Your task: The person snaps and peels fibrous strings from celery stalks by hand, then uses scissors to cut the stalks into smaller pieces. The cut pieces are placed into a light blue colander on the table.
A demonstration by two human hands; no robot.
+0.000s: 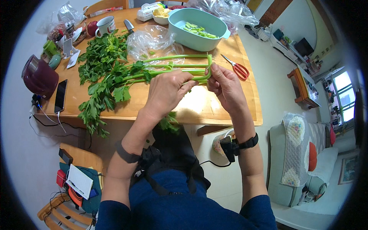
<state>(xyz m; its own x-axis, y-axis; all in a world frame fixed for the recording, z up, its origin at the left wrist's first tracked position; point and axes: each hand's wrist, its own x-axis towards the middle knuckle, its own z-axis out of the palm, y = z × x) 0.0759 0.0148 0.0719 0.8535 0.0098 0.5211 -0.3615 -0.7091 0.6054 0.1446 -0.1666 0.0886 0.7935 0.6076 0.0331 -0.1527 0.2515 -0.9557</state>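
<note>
Near the table's front edge, my left hand (169, 90) grips a green celery stalk (201, 77). My right hand (225, 84) pinches the same stalk's end, which is bent sharply upward between the two hands. Several other celery stalks (178, 57) lie just beyond, their leaves pointing left. A pile of celery leaves (99, 59) covers the left middle of the table. Celery pieces (198, 30) sit in a pale green plastic basin (198, 44) at the back. Red-handled scissors (240, 71) lie right of my right hand, blades partly hidden by nothing.
A clear plastic bag (149, 38) lies between leaves and basin, with a knife (129, 26) behind it. An enamel mug (106, 25), a phone (61, 96) and a maroon appliance (38, 76) stand or lie at the left. A bin (219, 143) is on the floor below the table (207, 115).
</note>
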